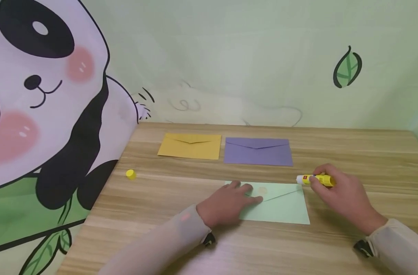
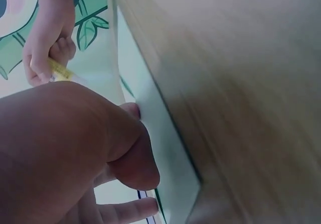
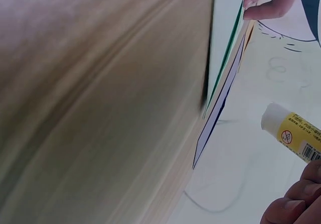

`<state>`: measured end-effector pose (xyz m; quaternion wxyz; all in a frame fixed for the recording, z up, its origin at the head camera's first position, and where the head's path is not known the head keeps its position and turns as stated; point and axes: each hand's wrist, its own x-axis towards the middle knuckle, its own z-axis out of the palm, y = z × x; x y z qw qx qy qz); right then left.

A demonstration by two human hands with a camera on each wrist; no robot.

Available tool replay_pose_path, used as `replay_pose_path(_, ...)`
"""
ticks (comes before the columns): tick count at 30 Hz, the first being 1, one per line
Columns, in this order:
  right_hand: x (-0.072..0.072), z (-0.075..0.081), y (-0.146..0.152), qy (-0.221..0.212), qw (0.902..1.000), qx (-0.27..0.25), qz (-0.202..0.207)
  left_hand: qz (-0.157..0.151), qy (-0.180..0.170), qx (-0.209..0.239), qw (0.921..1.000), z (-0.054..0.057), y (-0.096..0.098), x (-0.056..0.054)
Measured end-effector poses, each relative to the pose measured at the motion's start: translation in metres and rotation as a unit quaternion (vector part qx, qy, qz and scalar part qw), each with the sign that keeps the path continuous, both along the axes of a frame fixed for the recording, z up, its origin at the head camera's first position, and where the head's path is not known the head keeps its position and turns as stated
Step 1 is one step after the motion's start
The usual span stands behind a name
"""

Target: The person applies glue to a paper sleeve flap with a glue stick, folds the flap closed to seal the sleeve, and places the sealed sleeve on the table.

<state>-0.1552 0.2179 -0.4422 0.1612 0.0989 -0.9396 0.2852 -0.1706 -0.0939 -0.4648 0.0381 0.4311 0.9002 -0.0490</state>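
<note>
A pale green envelope (image 1: 281, 208) lies flap side up on the wooden table. My left hand (image 1: 227, 202) rests on its left part, fingers spread over the flap and pressing the paper. A yellow glue stick (image 1: 323, 180) with a white end is gripped by my right hand (image 1: 347, 196), just beyond the envelope's upper right corner. In the right wrist view the glue stick (image 3: 301, 133) shows its label and its white end, apart from the paper. A small yellow cap (image 1: 131, 174) sits by itself toward the left of the table.
Behind the green envelope lie a yellow envelope (image 1: 191, 147) and a purple envelope (image 1: 258, 152), side by side. The wooden table (image 1: 181, 187) ends at a wall cloth (image 1: 229, 57) with a printed panda (image 1: 88, 95) on the left.
</note>
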Motion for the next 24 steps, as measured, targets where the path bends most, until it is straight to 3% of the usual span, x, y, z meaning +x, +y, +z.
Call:
replay_pose_path(4,-0.001,0.0,0.0,0.007,1.0,0.001,-0.001,0.005,-0.009,0.0,1.0,0.0,0.009,-0.002)
replay_pose_path(12,-0.002,0.002,0.003,-0.021,0.9996,0.002,-0.016,0.013,-0.027,0.018,0.9994,0.0,0.021,-0.012)
replay_pose_path(19,-0.002,0.003,0.005,-0.02,0.9995,0.001,-0.025,0.012,-0.01,0.034,0.9993,-0.007,0.029,-0.017)
replay_pose_path(24,-0.001,0.005,0.007,-0.025,0.9993,0.002,-0.029,0.006,-0.009,0.041,0.9991,-0.006,0.03,-0.017)
